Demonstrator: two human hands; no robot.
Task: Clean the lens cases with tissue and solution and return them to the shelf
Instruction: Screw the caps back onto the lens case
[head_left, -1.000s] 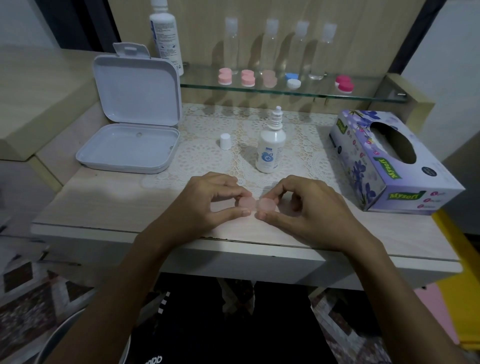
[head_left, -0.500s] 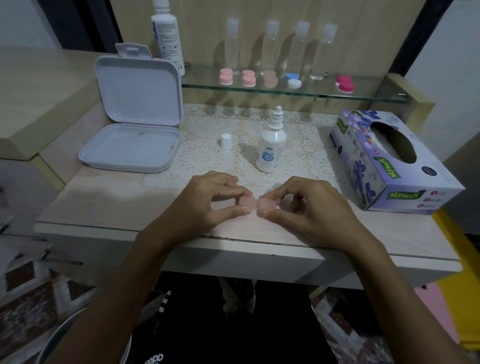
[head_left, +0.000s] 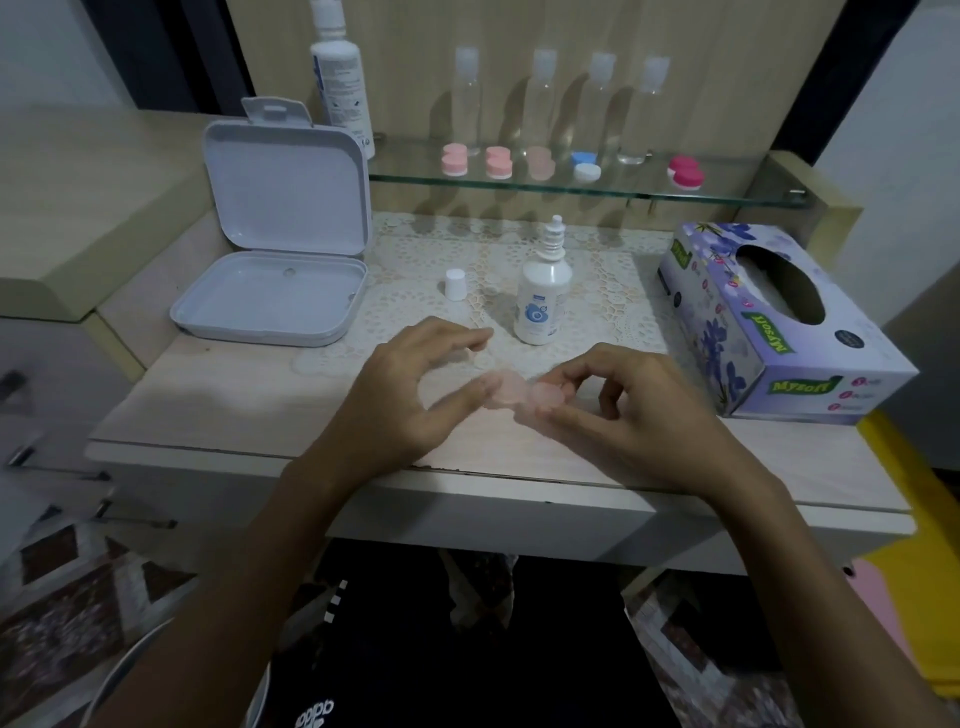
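At far left the white box (head_left: 280, 270) lies open on the table (head_left: 218, 410), lid up. My left hand (head_left: 400, 400) comes next: thumb and forefinger are spread, the fingers relaxed, with the thumb tip at the left lobe of the pink case (head_left: 524, 397). The frame is blurred here, so I judge it touching rather than pinching. The case is just above the table's front part, between both hands and below the shelf (head_left: 597, 187). Behind it stand the loose cap (head_left: 454, 283) and the uncapped solution bottle (head_left: 540, 296). My right hand (head_left: 639, 415) pinches the case's right lobe between thumb and forefinger, other fingers curled. At far right sits the tissue box (head_left: 779, 332); no tissue is drawn.

Assessment: the step appears to be unscrewing the lids. I advise holding the body steady with the right hand, regripping the left lid fully before turning, and keeping the case level over the table so a freed lid cannot roll off. A tissue should be drawn before solution is applied.
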